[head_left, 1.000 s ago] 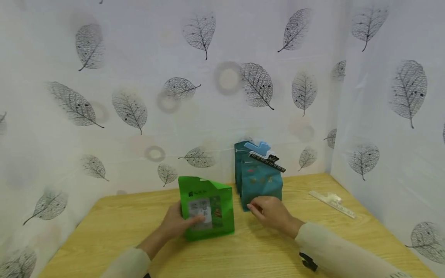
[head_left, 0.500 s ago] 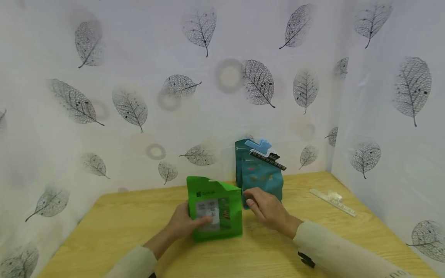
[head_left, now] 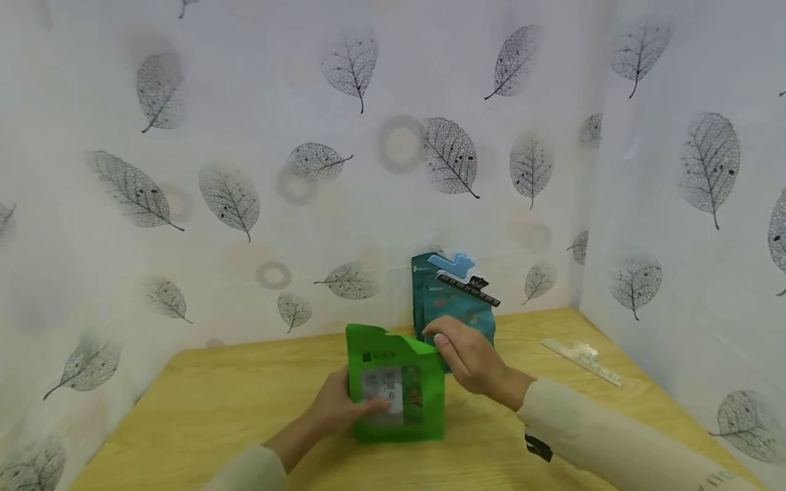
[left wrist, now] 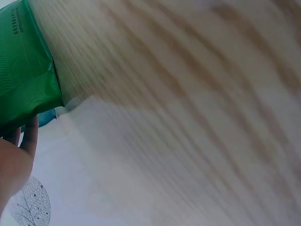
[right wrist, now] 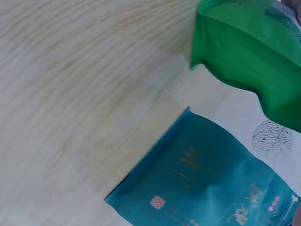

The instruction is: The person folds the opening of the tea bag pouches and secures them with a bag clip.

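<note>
My left hand (head_left: 344, 408) grips a green tea pouch (head_left: 433, 402) by its left side, thumb across the label window on the front. The pouch stands nearly upright, and its top right corner is folded down. In the left wrist view the fingers reach under the green pouch (left wrist: 28, 61). My right hand (head_left: 475, 358) is at that top right corner, fingers bent; whether it touches the pouch is unclear. Behind it stand two teal pouches (head_left: 430, 296), partly hidden by the hand. One teal pouch (right wrist: 202, 174) shows large in the right wrist view.
A blue clip (head_left: 453, 264) and a black clip with a piano-key pattern (head_left: 468, 289) sit at the tops of the teal pouches. A clear clip (head_left: 582, 356) lies on the wooden table (head_left: 233, 389) at the right. Leaf-print curtain (head_left: 245, 102) surrounds the table's back and sides.
The green pouch has moved right with my left hand, in front of the teal pouches. My right hand has risen from the teal pouch's base to the green pouch's upper corner.
</note>
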